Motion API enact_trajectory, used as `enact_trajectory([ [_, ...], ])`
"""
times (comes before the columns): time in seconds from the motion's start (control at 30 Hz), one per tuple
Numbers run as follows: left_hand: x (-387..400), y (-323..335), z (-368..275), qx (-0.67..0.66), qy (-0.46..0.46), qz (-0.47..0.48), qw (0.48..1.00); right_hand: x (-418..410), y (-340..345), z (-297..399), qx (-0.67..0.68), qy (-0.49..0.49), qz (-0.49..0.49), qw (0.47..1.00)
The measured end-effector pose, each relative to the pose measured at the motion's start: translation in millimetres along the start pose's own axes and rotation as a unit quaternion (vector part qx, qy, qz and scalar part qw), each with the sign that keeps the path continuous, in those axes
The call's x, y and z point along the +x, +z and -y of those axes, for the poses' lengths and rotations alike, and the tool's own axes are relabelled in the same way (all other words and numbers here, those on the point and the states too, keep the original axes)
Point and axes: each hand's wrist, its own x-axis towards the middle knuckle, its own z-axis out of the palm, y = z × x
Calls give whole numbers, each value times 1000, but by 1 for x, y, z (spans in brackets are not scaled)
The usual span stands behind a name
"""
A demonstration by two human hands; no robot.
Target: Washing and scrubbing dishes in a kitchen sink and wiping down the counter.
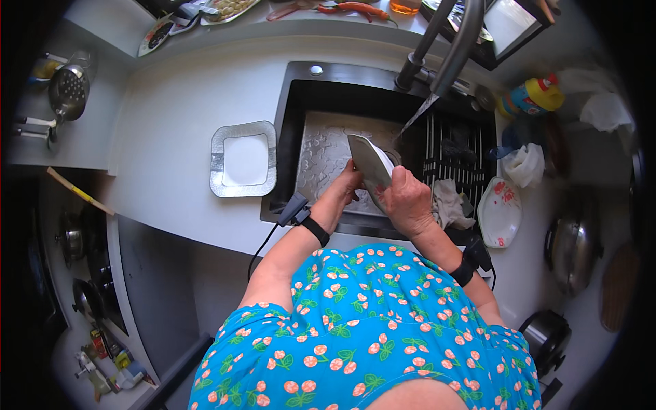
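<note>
Above the sink [328,138] I hold a plate [371,164], tilted nearly on edge with its grey-looking side towards me. My left hand [352,180] supports its left edge, the fingers partly hidden behind it. My right hand [409,199] grips the near right edge; whether it also holds a cloth I cannot tell. Water [419,114] runs from the dark faucet [453,56] into the sink just beyond the plate. A square white plate with a silver patterned rim [218,159] lies on the counter left of the sink.
A rack [429,138] spans the sink's right side, with a crumpled cloth [451,202] at its near end. Right of it are a floral dish [501,212], a white plastic bag [525,164] and a yellow bottle [538,97]. Red chilies [359,7] lie on the ledge behind.
</note>
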Motion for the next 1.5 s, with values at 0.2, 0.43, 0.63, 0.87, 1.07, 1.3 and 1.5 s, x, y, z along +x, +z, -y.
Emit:
enact_trajectory([
  [0.2, 0, -12, 11, -22, 21, -2, 1000, 4, 8, 12, 6, -16, 28, 999],
  [0.43, -6, -19, 14, -16, 52, -16, 998, 8, 13, 20, 10, -28, 38, 999],
  [0.63, 5, -36, 30, -38, 71, -16, 997, 10, 17, 18, 18, -12, 42, 999],
  [0.87, 10, -45, 42, -37, 46, -16, 998, 8, 24, 19, 20, 4, 67, 998],
  [1.07, 15, -49, 46, -35, 65, -24, 997, 7, 25, 22, 27, 4, 69, 997],
  [1.3, 13, -47, 48, -10, 71, -62, 996, 10, 27, 18, 22, 20, 89, 996],
  [1.5, 22, -57, 60, 8, 79, -43, 996, 11, 27, 19, 30, 20, 91, 995],
])
